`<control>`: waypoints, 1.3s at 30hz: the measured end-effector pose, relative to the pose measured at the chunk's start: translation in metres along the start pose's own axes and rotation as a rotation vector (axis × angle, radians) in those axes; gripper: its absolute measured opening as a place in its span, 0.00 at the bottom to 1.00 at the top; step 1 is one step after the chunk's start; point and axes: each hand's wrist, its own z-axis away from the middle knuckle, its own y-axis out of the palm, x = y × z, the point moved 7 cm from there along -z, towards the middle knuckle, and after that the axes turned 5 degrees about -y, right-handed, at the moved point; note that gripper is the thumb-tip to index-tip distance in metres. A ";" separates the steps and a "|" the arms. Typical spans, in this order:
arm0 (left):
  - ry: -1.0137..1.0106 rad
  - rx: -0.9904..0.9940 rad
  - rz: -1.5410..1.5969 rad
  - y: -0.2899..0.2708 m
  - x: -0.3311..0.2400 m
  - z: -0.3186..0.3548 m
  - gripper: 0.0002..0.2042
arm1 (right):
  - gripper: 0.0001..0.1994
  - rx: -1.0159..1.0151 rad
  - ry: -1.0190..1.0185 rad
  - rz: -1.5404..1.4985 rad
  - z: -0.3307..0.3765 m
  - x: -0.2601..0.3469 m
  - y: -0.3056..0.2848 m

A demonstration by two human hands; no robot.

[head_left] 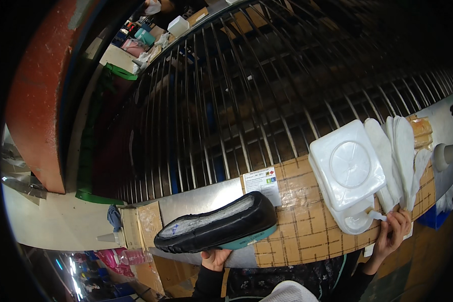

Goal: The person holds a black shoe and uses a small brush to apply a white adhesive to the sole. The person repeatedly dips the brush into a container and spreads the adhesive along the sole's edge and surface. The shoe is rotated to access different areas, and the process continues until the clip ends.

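Shoe [216,227], black with a teal sole edge, lay on its side over the near bench edge; your left hand [215,258] gripped it from below, fingers closed on the sole. A label [262,184] sat just behind its toe on the gridded mat [302,226]. Further right stood a white tub [346,172], with stacked insoles [400,156] beside it. Your right hand [392,232] pinched the insoles' lower ends.
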 end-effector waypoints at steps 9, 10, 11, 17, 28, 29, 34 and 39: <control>0.013 0.021 -0.022 0.006 -0.001 -0.002 0.52 | 0.09 -0.002 0.016 -0.048 0.000 -0.001 0.001; 0.010 0.019 -0.023 0.005 -0.001 -0.002 0.52 | 0.09 -0.005 0.010 -0.044 -0.001 -0.001 0.002; 0.009 0.018 -0.024 0.005 -0.001 -0.001 0.53 | 0.09 -0.009 0.004 -0.047 -0.001 0.000 0.001; 0.020 0.003 -0.038 -0.003 -0.003 0.002 0.53 | 0.09 -0.018 -0.008 -0.020 -0.003 0.002 0.001; -0.019 0.047 -0.023 0.003 0.001 -0.005 0.53 | 0.09 -0.037 -0.013 -0.016 -0.007 0.006 0.001; -0.014 0.073 -0.033 0.006 0.000 -0.005 0.53 | 0.09 -0.035 -0.010 -0.010 -0.007 0.006 0.001; -0.009 0.065 -0.001 0.004 0.001 -0.007 0.51 | 0.09 -0.053 -0.028 -0.004 -0.007 0.008 0.002; -0.003 0.047 0.023 -0.001 0.001 -0.007 0.52 | 0.09 -0.057 -0.008 0.001 -0.007 0.007 0.002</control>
